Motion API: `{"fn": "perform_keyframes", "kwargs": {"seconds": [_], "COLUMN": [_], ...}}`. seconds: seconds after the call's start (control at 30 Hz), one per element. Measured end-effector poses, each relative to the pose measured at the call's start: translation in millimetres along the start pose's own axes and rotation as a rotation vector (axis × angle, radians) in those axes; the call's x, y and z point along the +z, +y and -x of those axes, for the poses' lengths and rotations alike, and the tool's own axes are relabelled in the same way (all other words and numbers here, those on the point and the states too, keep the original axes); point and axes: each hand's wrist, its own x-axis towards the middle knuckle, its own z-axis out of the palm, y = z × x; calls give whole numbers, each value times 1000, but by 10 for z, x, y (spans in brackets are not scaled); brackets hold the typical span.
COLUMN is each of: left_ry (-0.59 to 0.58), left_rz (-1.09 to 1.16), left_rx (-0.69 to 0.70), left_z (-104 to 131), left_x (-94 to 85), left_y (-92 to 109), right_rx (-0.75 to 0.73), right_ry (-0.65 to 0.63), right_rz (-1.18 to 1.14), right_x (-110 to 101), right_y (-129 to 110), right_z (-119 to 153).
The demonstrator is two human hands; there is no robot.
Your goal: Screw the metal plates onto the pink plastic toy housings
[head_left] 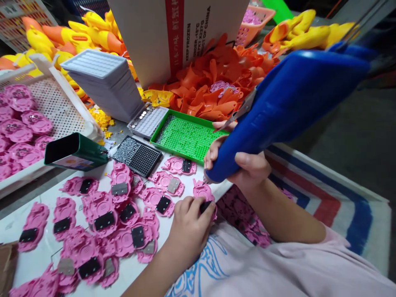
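Observation:
My right hand [250,167] is wrapped round a blue electric screwdriver [278,99], tilted with its tip down at the left. Under that tip lies a pink plastic casing [202,189] with a black cover plate. My left hand [192,222] presses on this casing at the table's front edge, its fingers bent over the black plate. A pair of small scissors [243,109] shows against the screwdriver's far side. Whether the tip touches a screw cannot be made out. More pink casings [103,214] with black or grey plates lie to the left of my left hand.
Behind the casings stand a black screw tray [148,159], a green perforated tray [188,138] and a dark green box [74,154]. Stacked white trays [102,82] rise behind. A white basket [66,99] holds pink parts; orange pieces [198,90] are heaped by a carton [148,41].

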Motion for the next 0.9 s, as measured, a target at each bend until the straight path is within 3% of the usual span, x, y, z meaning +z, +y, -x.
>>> {"fn": "perform_keyframes", "kwargs": {"seconds": [0.2,0.57,0.9], "left_ry": [28,18,8], "left_rz": [-6,-7,8], "left_rx": [8,3,-3], "left_z": [-11,-1,-8], "left_x": [-13,9,13], "left_y": [20,20,9], "right_rx": [22,24,60], "right_ry": [6,-14,-226], "right_rz": [-31,74,209], "right_x": [-46,-26,-48], "right_y": [140,179,280], "right_z": [46,46,100]}}
